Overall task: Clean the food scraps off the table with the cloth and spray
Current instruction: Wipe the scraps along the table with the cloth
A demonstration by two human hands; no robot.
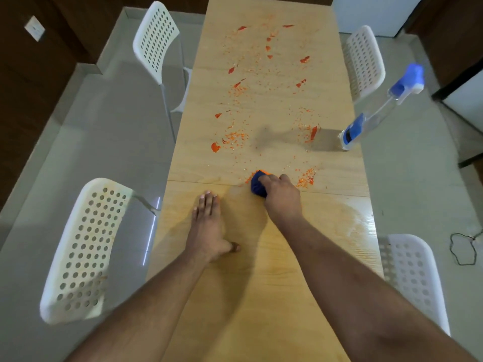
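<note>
My right hand [282,194] grips a bunched dark blue cloth [257,185] and presses it on the light wooden table [248,283], at the near edge of the mess. Orange-red food scraps [235,138] and crumbs lie scattered along the table's middle and far half. My left hand [207,226] rests flat on the tabletop with straight fingers, to the left of the cloth. A clear spray bottle [379,111] with a blue trigger head and blue label stands at the table's right edge, apart from both hands.
Several white perforated chairs stand around the table: near left [83,252], far left [156,40], far right [364,61], near right [415,278]. A wet sheen [355,218] shows on the near right tabletop. A black cable [465,246] lies on the grey floor at right.
</note>
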